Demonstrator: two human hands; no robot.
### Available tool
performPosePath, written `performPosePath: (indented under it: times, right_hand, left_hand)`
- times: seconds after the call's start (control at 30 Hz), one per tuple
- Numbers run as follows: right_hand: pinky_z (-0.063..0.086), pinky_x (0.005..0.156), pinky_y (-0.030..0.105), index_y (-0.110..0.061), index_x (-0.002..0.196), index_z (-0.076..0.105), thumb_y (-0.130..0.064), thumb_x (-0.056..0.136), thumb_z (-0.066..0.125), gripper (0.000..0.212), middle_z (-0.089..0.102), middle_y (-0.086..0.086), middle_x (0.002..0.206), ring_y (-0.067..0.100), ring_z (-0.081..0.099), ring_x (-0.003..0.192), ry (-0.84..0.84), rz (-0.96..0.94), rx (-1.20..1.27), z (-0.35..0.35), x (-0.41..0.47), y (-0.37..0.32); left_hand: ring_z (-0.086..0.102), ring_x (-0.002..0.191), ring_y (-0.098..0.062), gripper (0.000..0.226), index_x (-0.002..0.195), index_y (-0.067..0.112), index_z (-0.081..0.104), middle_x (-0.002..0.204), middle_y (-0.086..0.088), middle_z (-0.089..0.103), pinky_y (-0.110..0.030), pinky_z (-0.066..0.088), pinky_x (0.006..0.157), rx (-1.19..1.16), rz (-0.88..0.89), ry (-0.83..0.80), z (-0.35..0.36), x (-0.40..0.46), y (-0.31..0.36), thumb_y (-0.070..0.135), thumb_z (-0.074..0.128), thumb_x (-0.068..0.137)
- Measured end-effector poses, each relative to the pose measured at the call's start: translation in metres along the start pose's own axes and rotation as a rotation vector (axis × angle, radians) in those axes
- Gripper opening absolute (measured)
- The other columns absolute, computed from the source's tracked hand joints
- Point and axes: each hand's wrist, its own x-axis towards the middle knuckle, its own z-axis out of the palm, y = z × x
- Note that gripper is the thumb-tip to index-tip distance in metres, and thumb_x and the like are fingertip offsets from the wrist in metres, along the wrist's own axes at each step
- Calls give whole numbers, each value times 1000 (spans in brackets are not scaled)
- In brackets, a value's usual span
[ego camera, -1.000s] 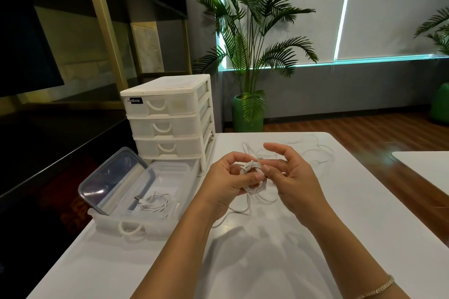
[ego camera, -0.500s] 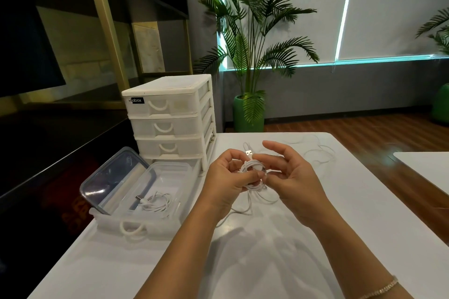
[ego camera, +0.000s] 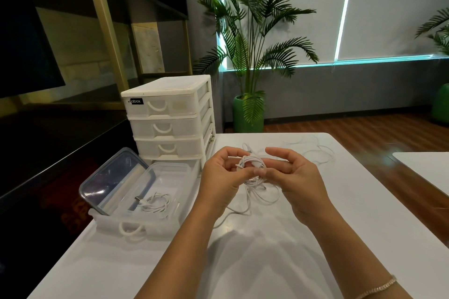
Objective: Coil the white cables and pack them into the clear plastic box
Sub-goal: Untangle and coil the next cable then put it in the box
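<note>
White cable (ego camera: 250, 165) in both hands

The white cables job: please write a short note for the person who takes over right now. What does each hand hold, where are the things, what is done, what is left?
Left hand: pinches the half-wound cable coil.
Right hand: fingers curled at the coil's other side, holding it.
Loose tail of this cable hangs to the table.
Done: one coiled cable lies in the clear box; the lid leans open at its left.
Left: finish this coil, put it in the box, then coil the cables lying behind the hands.
</note>
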Motion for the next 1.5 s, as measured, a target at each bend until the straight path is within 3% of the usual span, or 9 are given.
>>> performPosePath:
  times: [0.13,0.3,0.4,0.6,0.73,0.97,1.1,1.37,1.5]
  right_hand:
    - [56,75,31,-21,88,66,-9,72,76,22,72,6,88,23,70,82,65,45,2,-3,2,4]
    - [54,79,32,-19,95,67,-13,71,77,27,72,7,91,21,69,85,70,67,-21,-3,1,3]
    - [54,80,31,-17,103,65,-13,73,75,31,71,6,94,21,68,87,67,67,-30,-1,-1,1]
    - [53,75,25,-21,101,63,-9,76,73,29,71,5,92,18,68,85,54,91,-19,3,-2,-2]
    - [54,79,29,-17,104,63,-6,75,73,31,71,4,90,19,68,84,67,132,3,11,-3,-2]
    - [49,64,20,-16,97,64,-3,73,75,29,69,1,81,14,66,76,39,117,-42,51,5,-8]
    - [45,59,20,-16,98,65,-7,74,75,27,71,2,81,13,65,72,-31,55,-175,88,13,-7]
    - [43,77,16,-18,114,62,-16,83,67,31,69,0,99,9,59,81,-156,-128,-576,153,26,-3]
    - [42,88,23,-22,127,53,-17,89,59,40,61,6,114,20,56,101,-245,-277,-849,178,32,7]
  left_hand:
    - [68,84,-19,34,94,23,61,93,-4,71,-25,58,71,26,-11,-65,3,-3,-1,4,78,70]
    - [68,80,-16,24,93,18,62,89,-5,71,-27,56,72,-55,-40,-106,1,-2,0,-2,65,80]
    - [65,77,-16,4,91,14,63,83,-3,70,-27,56,72,-135,-86,-103,-1,-1,3,14,61,87]
    - [66,86,-16,18,93,17,64,91,-1,70,-28,55,78,-133,-154,2,-2,4,6,31,54,90]
    - [65,94,-19,9,94,17,61,100,-5,69,-30,54,82,-115,-196,93,-18,8,10,24,58,90]
    - [65,81,-19,5,88,13,61,83,-6,71,-34,54,85,-70,-150,104,-69,9,21,8,63,85]
    - [64,77,-16,8,88,12,60,80,-7,69,-33,52,85,-73,-128,134,-104,11,26,4,61,86]
    - [62,84,-15,10,84,19,62,83,-1,67,-27,48,81,180,-62,276,-156,16,14,9,64,86]
    - [60,80,-9,11,83,23,62,82,4,64,-21,48,73,304,-3,337,-171,17,12,13,64,86]
